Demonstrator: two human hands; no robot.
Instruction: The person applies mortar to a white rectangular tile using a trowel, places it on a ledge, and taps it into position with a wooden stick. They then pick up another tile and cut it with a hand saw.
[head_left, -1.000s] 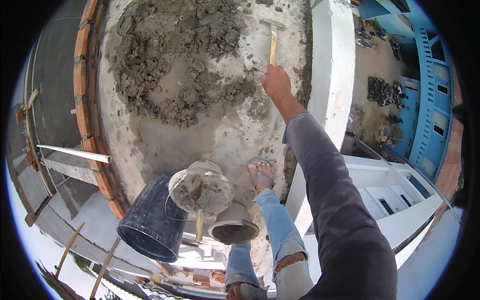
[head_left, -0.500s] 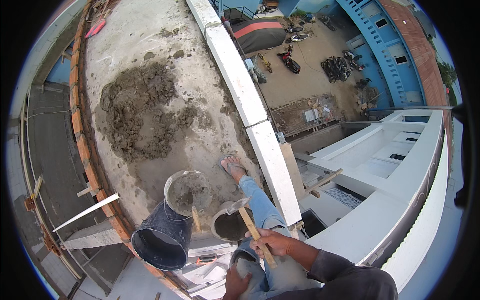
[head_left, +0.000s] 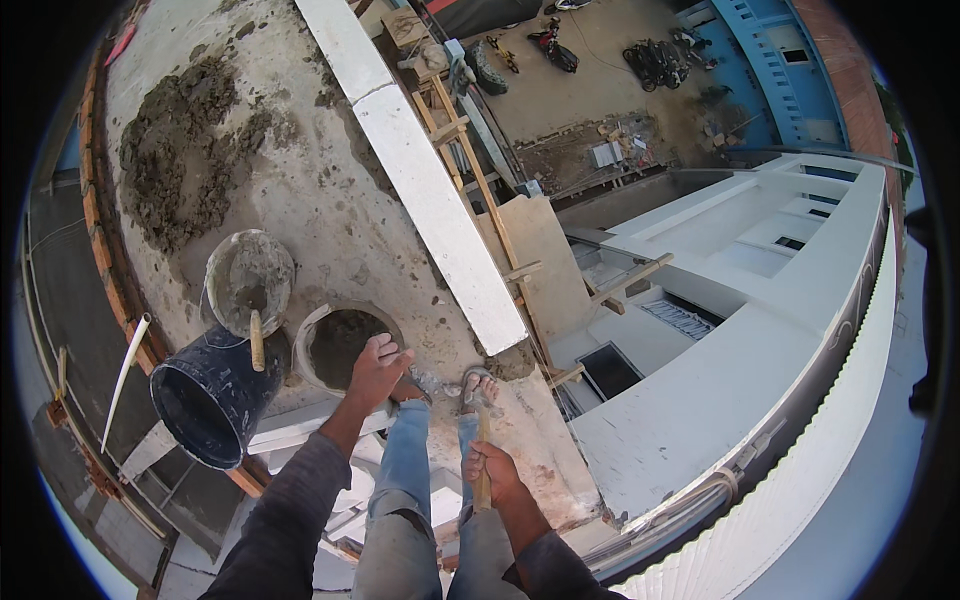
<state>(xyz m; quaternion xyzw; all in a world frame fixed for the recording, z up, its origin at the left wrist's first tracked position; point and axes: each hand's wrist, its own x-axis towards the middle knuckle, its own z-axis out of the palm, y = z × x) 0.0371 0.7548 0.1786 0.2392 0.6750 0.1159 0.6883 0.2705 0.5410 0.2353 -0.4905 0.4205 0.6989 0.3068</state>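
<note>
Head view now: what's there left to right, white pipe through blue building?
White pipe, dark bucket, grey bucket by the left hand, right hand gripping a wooden handle, blue building.

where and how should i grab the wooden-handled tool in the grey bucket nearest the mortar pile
Probably by the wooden handle, from the person's side with the nearer left hand: it juts over the bucket's rim toward the person.

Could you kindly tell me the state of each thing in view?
Left hand: curled, hold unclear
Right hand: closed
Hammer: held in right hand
Pale bucket: uncovered, smeared inside
Trowel: resting in pale bucket
Rightmost bucket: uncovered
Dark bucket: uncovered
Mortar heap: lumpy, spread
</note>
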